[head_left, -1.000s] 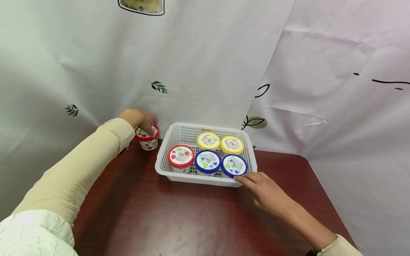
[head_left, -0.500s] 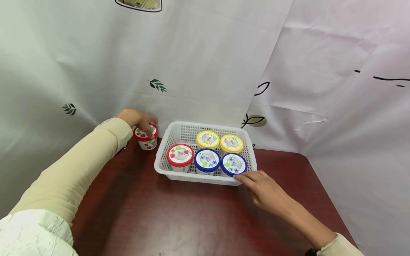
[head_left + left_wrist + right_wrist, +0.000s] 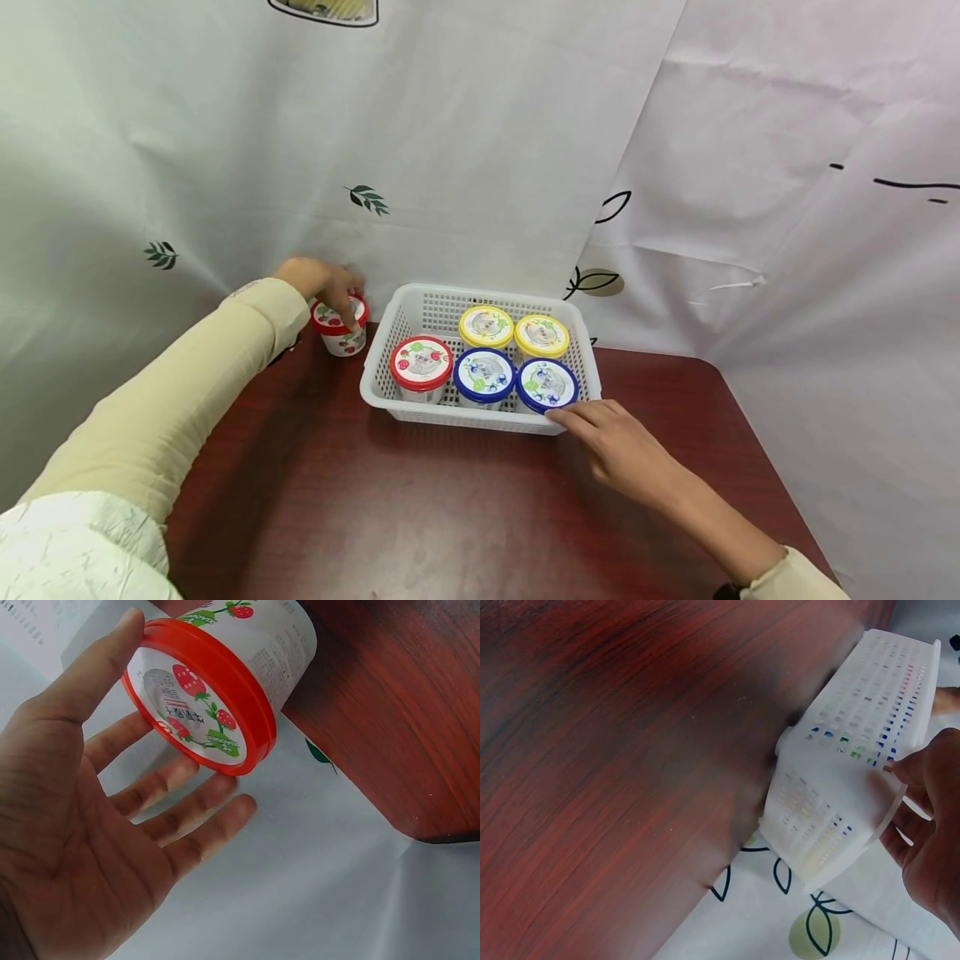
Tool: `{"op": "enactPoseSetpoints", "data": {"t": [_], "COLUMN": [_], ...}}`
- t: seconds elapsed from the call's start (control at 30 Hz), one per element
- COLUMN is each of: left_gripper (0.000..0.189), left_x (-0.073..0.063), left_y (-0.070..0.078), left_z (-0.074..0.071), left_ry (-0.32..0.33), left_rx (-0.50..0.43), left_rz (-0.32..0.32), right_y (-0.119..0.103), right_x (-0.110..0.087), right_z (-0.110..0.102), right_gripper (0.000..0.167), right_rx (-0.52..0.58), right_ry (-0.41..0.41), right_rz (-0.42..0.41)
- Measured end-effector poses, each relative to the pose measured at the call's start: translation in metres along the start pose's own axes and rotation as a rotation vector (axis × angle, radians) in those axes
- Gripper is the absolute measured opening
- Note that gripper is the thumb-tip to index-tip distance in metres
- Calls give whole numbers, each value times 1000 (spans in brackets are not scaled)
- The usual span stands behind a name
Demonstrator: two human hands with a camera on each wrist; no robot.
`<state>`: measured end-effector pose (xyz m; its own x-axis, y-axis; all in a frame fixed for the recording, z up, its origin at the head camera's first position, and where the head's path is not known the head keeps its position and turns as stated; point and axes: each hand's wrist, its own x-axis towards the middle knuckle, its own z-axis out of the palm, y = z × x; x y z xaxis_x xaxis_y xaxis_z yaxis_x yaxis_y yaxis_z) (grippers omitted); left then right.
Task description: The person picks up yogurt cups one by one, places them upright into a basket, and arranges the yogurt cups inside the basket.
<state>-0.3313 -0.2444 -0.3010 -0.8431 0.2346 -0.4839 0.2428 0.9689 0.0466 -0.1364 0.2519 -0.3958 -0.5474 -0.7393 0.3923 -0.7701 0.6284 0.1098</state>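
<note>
A white tub with a red strawberry-print lid (image 3: 343,343) stands on the table left of the white basket (image 3: 386,406). My left hand (image 3: 324,282) holds this tub by its lid; in the left wrist view the thumb and fingertips lie at the rim of the red lid (image 3: 199,712). The basket holds another red-lidded tub (image 3: 422,364), two blue-lidded tubs (image 3: 485,376) in front and two yellow-lidded tubs (image 3: 487,327) behind. My right hand (image 3: 626,450) pinches the basket's front right rim, thumb on the outside in the right wrist view.
The dark red wooden table (image 3: 450,508) extends in front of the basket. Directly behind the basket hangs a pale printed curtain (image 3: 487,167), which also runs along both sides.
The red-lidded tub and my left hand have shifted slightly toward me. My right hand keeps its place on the basket. The head view has tilted a little.
</note>
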Motion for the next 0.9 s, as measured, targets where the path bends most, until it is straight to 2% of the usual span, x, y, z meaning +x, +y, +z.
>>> {"op": "enactPoseSetpoints", "data": {"t": [0.27, 0.47, 0.63, 0.9], "left_gripper": [85, 87, 93, 103], "left_x": [3, 2, -1, -13], "left_y": [-1, -4, -5, -9], "left_z": [11, 11, 5, -15], "left_ry": [-10, -20, -57, -107], "left_rx": [-58, -104, -126, -59], "left_rz": [-2, 17, 6, -22], "right_y": [0, -1, 0, 1], "right_x": [1, 2, 2, 3], "right_z": [1, 2, 3, 6], "right_gripper": [51, 49, 50, 51], "right_rx": [3, 7, 3, 1], "right_ry": [8, 9, 14, 24], "right_rz": [-12, -6, -8, -15]}}
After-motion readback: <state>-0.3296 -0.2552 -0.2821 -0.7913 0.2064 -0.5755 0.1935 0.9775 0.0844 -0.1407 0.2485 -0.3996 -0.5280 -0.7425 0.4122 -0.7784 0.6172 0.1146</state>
